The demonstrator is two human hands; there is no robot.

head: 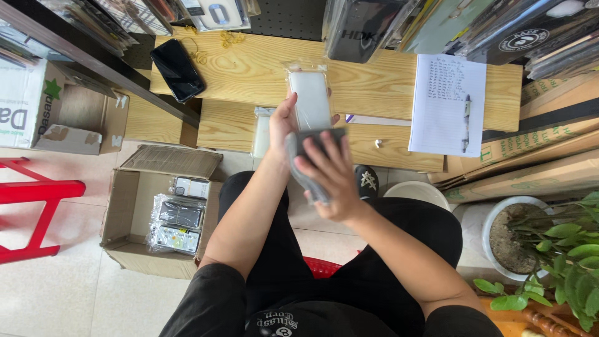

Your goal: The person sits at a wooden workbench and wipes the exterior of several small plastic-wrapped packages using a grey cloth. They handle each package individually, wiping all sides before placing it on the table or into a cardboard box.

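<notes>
My left hand holds a clear plastic sleeve with a white phone case upright above the wooden desk. My right hand grips a grey phone case in plastic, pressed against the lower end of the white one. Both hands meet in front of my lap, over the desk's front edge. A second bagged pale case lies on the lower desk shelf just behind my left wrist.
A black phone lies on the desk at the left. A written paper sheet with a pen lies at the right. An open cardboard box of bagged cases stands on the floor at left. A red stool, potted plants, and stacked cartons surround me.
</notes>
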